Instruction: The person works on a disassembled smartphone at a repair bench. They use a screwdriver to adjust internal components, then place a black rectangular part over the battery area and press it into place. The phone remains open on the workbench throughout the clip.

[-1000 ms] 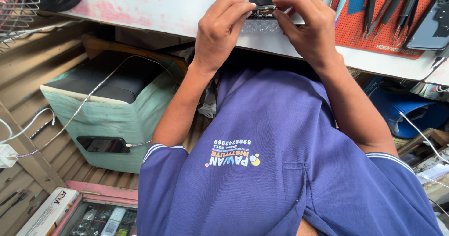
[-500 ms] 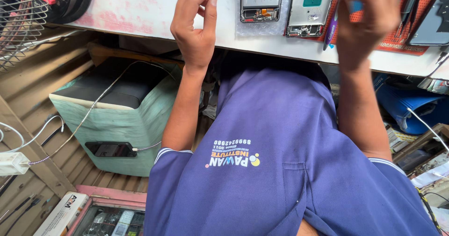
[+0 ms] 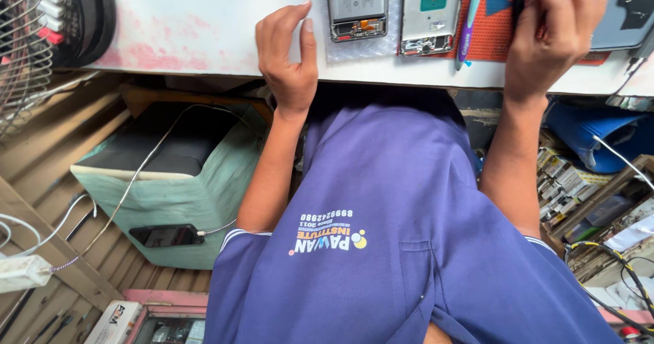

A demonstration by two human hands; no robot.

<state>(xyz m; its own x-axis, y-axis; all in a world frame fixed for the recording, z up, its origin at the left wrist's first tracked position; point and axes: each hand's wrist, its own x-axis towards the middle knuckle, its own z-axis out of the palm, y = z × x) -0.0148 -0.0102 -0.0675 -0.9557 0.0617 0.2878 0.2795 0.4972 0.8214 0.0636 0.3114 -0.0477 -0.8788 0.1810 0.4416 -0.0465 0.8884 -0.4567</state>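
Now my left hand (image 3: 289, 58) lies flat, fingers loose, holding nothing. Open phone (image 3: 357, 7) just right of fingertips, long side pointing away. Right hand (image 3: 553, 34) farther right, curled; grip unclear.

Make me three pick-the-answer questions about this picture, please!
1. Where does the person's left hand rest?
A. on the flat white tabletop
B. on the wire fan
C. in a shirt pocket

2. What colour is the woven work mat under the right hand?
A. green
B. orange-red
C. white

3. How is the grey rectangular phone beside the left hand?
A. wrapped in paper
B. closed with its screen lit
C. open, with its inner parts showing

Answers:
1 A: the palm and spread fingers lie on the bare white top near its edge.
2 B: orange-red weave shows around the right hand.
3 C: the back is off, and metal plates and a small orange part can be seen inside.
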